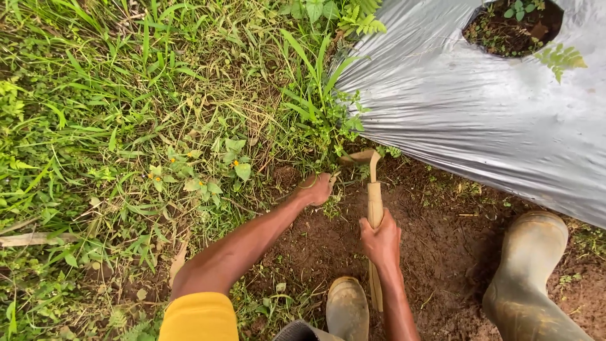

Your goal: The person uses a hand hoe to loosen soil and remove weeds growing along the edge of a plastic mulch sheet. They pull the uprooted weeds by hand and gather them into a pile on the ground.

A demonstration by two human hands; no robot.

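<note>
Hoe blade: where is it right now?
Head view, centre: the hoe blade sits at the base of the grass clump, just right of the left hand, by the grey plastic sheet's edge; the right hand grips its wooden handle.
</note>
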